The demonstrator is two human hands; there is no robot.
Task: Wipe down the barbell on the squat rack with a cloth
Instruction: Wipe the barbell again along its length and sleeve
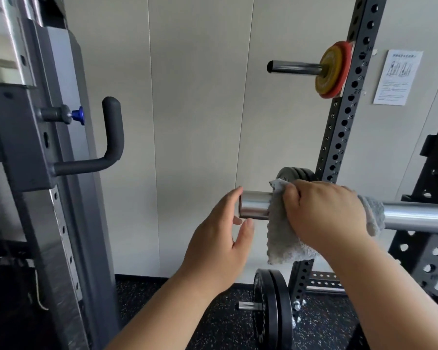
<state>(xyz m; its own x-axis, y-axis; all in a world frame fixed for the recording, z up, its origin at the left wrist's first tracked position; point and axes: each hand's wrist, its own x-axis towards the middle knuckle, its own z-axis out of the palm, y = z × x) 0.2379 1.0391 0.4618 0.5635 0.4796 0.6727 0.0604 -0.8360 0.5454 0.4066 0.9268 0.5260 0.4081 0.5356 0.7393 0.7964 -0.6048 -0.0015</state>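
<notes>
our left hand (220,231) hovers spread and loosely cupped at the bare end of the barbell sleeve (256,204); whether it touches the steel we cannot tell. our right hand (324,213) curls over the grey cloth (281,238), clamping it around the sleeve just beside that end, with a flap hanging below. we judge the cloth soft and light, and the polished sleeve hard, slick and likely free to spin. so we grip through the cloth and leave the heavy bar on its rack. low down, black plates (271,309) sit on a peg under the sleeve. to the left a bent handle (111,137) juts out, well apart. beyond, the squat rack upright (344,117) carries dark plates (288,173) behind our knuckles and yellow and red plates (333,69) higher up.
</notes>
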